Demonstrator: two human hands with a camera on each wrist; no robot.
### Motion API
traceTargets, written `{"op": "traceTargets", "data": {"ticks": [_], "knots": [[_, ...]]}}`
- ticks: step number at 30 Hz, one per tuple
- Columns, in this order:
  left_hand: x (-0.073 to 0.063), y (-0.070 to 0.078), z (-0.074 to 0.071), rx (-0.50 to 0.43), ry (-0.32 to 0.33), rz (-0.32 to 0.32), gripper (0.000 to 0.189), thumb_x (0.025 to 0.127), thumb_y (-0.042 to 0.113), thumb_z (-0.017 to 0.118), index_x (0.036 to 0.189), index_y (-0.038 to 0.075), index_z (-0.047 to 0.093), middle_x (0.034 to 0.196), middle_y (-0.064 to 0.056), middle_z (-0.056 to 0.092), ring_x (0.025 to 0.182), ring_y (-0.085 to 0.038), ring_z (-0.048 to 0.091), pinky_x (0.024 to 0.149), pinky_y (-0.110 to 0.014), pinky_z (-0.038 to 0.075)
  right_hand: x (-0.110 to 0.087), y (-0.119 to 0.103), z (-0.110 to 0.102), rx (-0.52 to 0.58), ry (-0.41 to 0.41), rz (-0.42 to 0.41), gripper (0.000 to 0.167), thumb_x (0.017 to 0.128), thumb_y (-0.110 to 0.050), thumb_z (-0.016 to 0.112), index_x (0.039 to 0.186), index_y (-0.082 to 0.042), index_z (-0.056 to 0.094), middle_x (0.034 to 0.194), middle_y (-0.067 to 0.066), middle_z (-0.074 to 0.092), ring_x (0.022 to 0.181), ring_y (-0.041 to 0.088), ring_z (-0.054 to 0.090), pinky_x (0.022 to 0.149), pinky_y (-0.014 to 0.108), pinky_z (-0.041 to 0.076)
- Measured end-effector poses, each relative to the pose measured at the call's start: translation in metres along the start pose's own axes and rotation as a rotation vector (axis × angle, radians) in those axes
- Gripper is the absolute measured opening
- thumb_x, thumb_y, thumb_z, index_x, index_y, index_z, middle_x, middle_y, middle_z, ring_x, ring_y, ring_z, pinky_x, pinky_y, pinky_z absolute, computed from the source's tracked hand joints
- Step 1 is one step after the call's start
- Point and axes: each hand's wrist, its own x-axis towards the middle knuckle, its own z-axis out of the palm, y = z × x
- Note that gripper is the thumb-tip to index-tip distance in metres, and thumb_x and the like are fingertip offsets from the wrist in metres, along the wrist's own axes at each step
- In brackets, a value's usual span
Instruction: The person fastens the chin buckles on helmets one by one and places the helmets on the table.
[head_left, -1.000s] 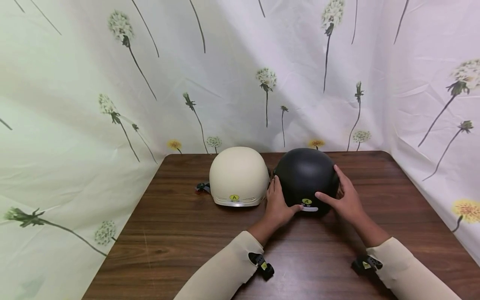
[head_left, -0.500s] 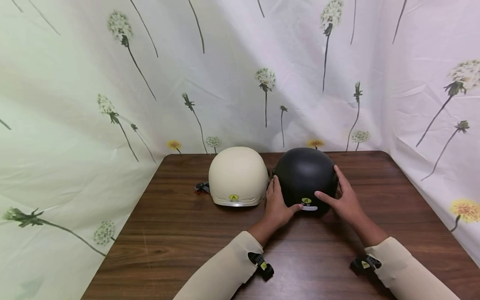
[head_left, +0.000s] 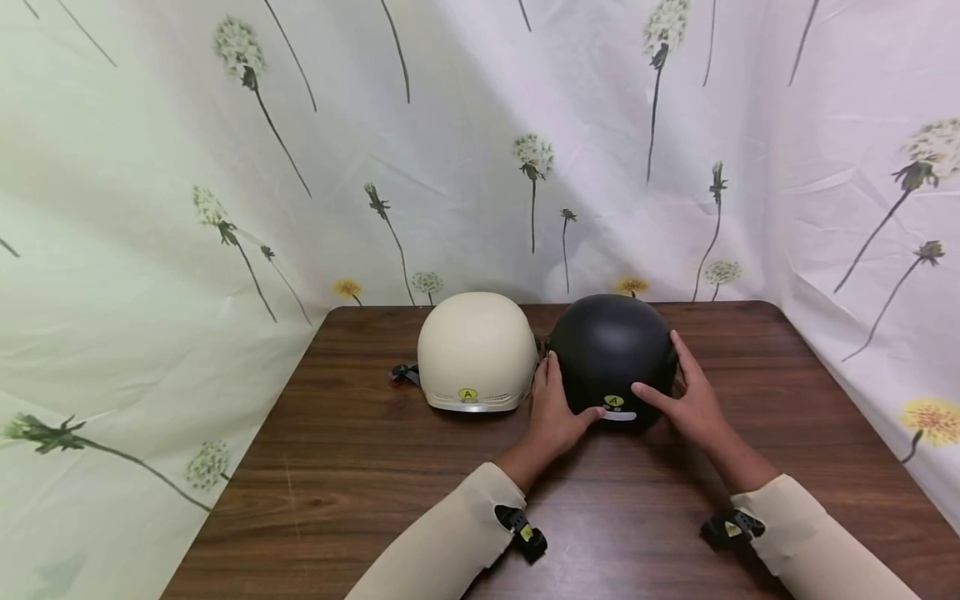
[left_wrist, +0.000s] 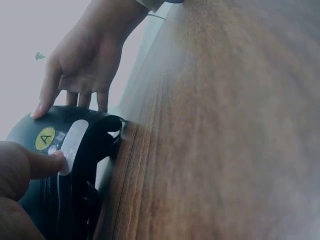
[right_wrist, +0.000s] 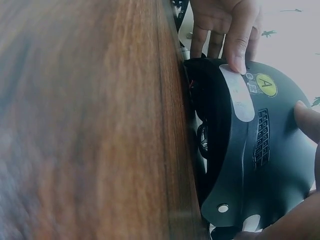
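Observation:
A matte black helmet (head_left: 611, 346) sits on the wooden table with its crown up, a yellow "A" sticker and a pale strip on the side facing me. My left hand (head_left: 557, 412) grips its left side, the thumb on the pale strip. On the other side my right hand (head_left: 693, 400) holds the shell, its thumb (right_wrist: 306, 117) resting above the rim. The right wrist view shows a slotted vent and a rivet on the shell. Just left stands a cream helmet (head_left: 477, 350), also crown up, close to my left fingers.
A dark strap with a buckle (head_left: 405, 375) sticks out left of the cream helmet. The brown wooden table (head_left: 360, 500) ends at the back against a white curtain (head_left: 465, 167) printed with dandelions.

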Motion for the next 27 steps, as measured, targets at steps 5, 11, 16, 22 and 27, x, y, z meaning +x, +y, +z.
{"op": "traceTargets", "data": {"ticks": [5,11,16,22,27], "knots": [[-0.002,0.003,0.002,-0.057,0.008,-0.007,0.124,0.086,0.035,0.094,0.176,0.007,0.013,0.179,-0.023,0.020,0.166,-0.050,0.022,0.126,-0.073,0.031,0.001,0.003,-0.002,0.015,-0.008,-0.003,0.115,0.100,-0.034,0.081,0.176,-0.034,-0.005,0.185,0.016,-0.003,0.167,0.054,0.016,0.126,0.076,0.027],[0.001,-0.006,0.010,-0.068,0.027,-0.019,0.122,0.087,0.034,0.094,0.177,0.011,0.015,0.179,-0.020,0.021,0.167,-0.047,0.022,0.129,-0.070,0.029,0.005,0.006,-0.005,0.054,-0.035,0.007,0.113,0.102,-0.029,0.079,0.175,-0.039,-0.007,0.185,0.014,-0.003,0.168,0.052,0.013,0.128,0.074,0.026],[0.002,-0.009,0.012,-0.049,0.023,-0.007,0.124,0.087,0.036,0.094,0.177,0.010,0.013,0.178,-0.023,0.020,0.166,-0.049,0.021,0.127,-0.072,0.030,0.009,0.013,-0.006,0.092,-0.048,-0.013,0.111,0.104,-0.025,0.076,0.173,-0.042,-0.009,0.185,0.008,-0.007,0.171,0.042,0.000,0.130,0.073,0.019],[0.000,-0.006,0.009,-0.040,0.015,-0.002,0.122,0.089,0.038,0.092,0.177,0.011,0.012,0.178,-0.023,0.019,0.166,-0.051,0.022,0.125,-0.073,0.033,0.012,0.015,-0.006,0.139,-0.051,-0.022,0.111,0.104,-0.022,0.076,0.173,-0.043,-0.009,0.185,0.004,-0.008,0.171,0.038,-0.003,0.132,0.071,0.015],[-0.007,0.007,-0.001,-0.020,0.000,0.022,0.118,0.090,0.040,0.090,0.177,0.012,0.015,0.176,-0.025,0.021,0.162,-0.054,0.026,0.120,-0.074,0.038,0.011,0.015,-0.007,0.152,-0.035,-0.019,0.110,0.104,-0.024,0.076,0.174,-0.040,-0.007,0.185,0.003,-0.006,0.172,0.034,-0.003,0.134,0.067,0.014]]}}
